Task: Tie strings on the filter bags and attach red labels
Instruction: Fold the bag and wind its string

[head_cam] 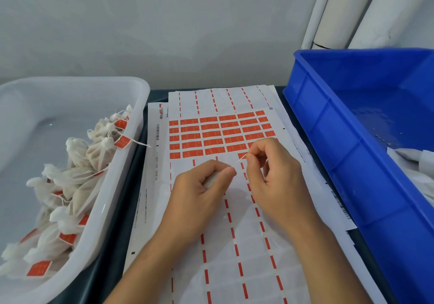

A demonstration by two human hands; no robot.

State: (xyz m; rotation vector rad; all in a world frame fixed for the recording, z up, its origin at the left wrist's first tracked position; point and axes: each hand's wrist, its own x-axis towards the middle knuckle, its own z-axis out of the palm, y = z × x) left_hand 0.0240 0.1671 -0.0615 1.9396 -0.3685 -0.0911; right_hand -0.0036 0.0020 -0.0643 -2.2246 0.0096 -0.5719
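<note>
Both hands work over the label sheet [218, 137]. Left hand [202, 191] curls around a filter bag [211, 179], mostly hidden in the fist. Right hand [272, 172] pinches the string [241, 158] taut between thumb and forefinger. White tub [131, 139] of tagged bags left of sheet; blue crate [328, 139] right.
</note>
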